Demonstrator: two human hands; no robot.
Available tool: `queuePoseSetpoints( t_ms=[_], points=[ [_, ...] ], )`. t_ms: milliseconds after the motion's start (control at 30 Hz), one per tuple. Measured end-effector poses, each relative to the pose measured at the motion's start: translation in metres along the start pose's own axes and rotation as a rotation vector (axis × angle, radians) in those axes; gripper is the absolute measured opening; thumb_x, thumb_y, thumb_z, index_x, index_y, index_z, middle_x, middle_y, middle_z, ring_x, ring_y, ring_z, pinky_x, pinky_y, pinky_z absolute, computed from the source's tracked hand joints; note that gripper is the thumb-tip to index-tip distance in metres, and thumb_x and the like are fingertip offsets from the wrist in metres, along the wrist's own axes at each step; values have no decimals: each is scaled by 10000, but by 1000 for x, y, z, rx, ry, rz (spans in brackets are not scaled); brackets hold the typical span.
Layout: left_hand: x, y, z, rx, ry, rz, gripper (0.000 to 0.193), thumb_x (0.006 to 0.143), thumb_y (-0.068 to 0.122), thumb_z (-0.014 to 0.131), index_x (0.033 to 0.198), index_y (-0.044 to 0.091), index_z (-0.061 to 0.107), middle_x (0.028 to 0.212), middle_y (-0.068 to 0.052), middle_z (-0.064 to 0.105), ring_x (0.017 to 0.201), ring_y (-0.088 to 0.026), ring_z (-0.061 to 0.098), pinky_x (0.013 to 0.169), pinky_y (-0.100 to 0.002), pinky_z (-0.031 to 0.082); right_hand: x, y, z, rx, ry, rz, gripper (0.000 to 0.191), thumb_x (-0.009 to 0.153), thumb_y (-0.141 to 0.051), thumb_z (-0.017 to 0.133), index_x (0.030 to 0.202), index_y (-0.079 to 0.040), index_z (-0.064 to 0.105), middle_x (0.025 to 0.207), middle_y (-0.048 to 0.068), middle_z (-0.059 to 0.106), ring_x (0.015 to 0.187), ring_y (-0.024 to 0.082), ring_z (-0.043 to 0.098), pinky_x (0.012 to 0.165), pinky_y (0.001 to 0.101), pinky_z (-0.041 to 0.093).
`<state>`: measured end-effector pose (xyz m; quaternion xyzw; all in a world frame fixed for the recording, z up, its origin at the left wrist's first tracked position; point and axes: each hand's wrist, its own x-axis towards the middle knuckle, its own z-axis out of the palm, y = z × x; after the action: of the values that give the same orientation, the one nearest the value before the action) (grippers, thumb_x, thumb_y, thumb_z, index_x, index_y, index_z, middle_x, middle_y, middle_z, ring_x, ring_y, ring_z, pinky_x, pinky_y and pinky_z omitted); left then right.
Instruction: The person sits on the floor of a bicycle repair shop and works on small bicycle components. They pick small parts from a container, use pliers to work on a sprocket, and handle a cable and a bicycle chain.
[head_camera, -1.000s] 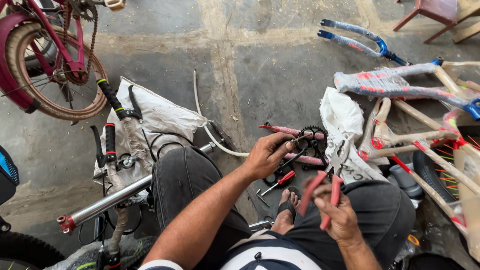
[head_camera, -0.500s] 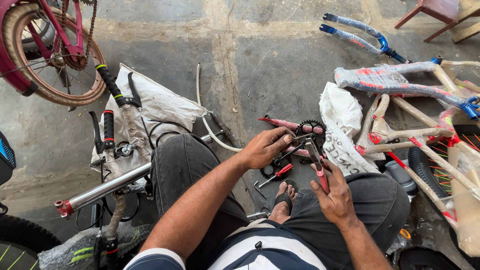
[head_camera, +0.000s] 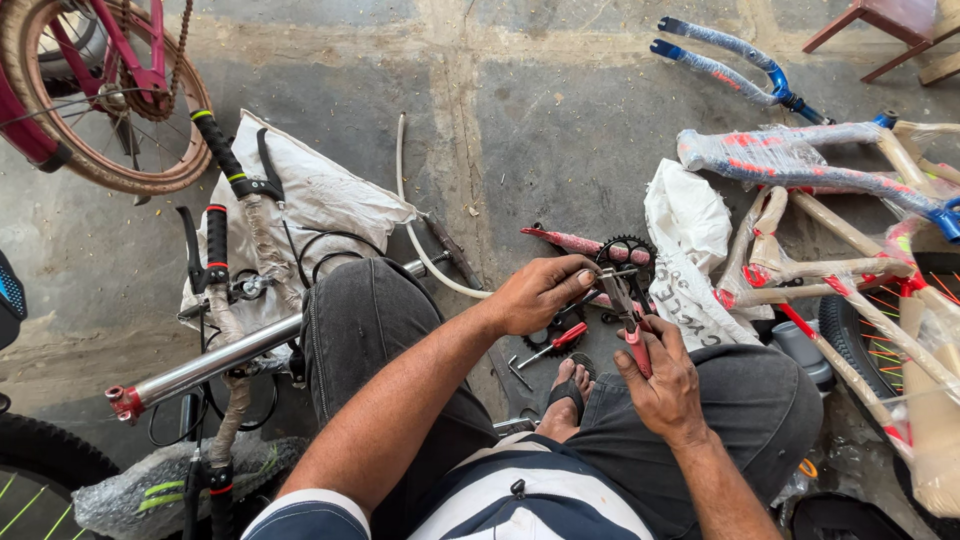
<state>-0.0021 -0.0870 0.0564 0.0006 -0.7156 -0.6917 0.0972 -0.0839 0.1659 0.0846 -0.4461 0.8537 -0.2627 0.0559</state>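
My right hand (head_camera: 662, 380) grips red-handled pliers (head_camera: 628, 318), their jaws pointing up at a small metal part beside a black chainring (head_camera: 627, 250). My left hand (head_camera: 540, 292) pinches that part from the left, fingertips touching the chainring's crank area. A pink-wrapped crank arm (head_camera: 570, 241) sticks out to the left behind my left hand. A red-handled screwdriver (head_camera: 552, 345) lies on the floor below my left hand, near my sandalled foot (head_camera: 568, 392).
Wrapped bicycle frames (head_camera: 800, 165) and a blue fork (head_camera: 720, 55) lie at the right. A white sack (head_camera: 310, 200), handlebars (head_camera: 225, 160) and a chrome tube (head_camera: 215, 362) sit at the left. A pink bicycle wheel (head_camera: 100, 100) stands top left. A white bag (head_camera: 685, 215) rests beside the chainring.
My right hand has brought the pliers up from beside my knee to the part by the chainring. My left hand has stayed on it.
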Motion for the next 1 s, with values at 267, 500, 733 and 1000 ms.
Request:
queuePoseSetpoints(
  t_ms=[267, 500, 733, 1000],
  points=[
    [-1, -2, -1, 165, 33, 179, 322, 1053, 282, 575, 1229, 30, 669, 1022, -137, 761, 965, -290, 736, 819, -392, 564, -4, 3, 1, -46, -1, -51, 349, 919, -340, 706, 1128, -62, 729, 1189, 183, 577, 1061, 332, 633, 908, 437, 531],
    [-6, 4, 4, 230, 164, 236, 263, 965, 239, 685, 1118, 33, 740, 945, -137, 756, 872, -303, 733, 755, -394, 565, -10, -4, 7, -6, 6, -46, 287, 929, -271, 711, 1104, -43, 723, 1188, 181, 597, 1088, 333, 634, 925, 431, 531],
    [-11, 8, 11, 291, 279, 317, 226, 941, 188, 738, 1099, 27, 738, 950, -138, 742, 841, -306, 738, 729, -382, 583, -13, -4, 8, 24, -23, -5, 281, 925, -262, 713, 1101, -43, 723, 1186, 189, 594, 1065, 331, 654, 886, 423, 559],
    [-13, 13, 15, 339, 289, 298, 224, 939, 192, 734, 1102, 37, 732, 957, -132, 740, 846, -314, 736, 724, -394, 577, -18, -8, 5, 36, -39, 48, 301, 927, -288, 698, 1102, -44, 728, 1200, 185, 597, 1060, 330, 669, 854, 421, 570]
  ],
)
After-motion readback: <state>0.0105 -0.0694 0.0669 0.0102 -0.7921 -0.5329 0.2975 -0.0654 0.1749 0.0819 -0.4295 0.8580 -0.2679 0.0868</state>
